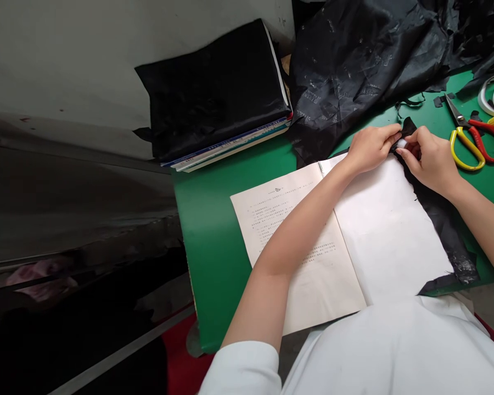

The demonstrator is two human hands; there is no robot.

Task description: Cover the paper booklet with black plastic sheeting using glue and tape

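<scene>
Two hands (372,147) (432,159), one open book (366,236), one scissors (461,119)

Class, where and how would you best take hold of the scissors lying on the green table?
Probably by the handle loops, the yellow loop and the red loop, coming from the person's near side. The scissors lie with both loops towards the person and the blades pointing away, so this approach should avoid the sharp end.
</scene>
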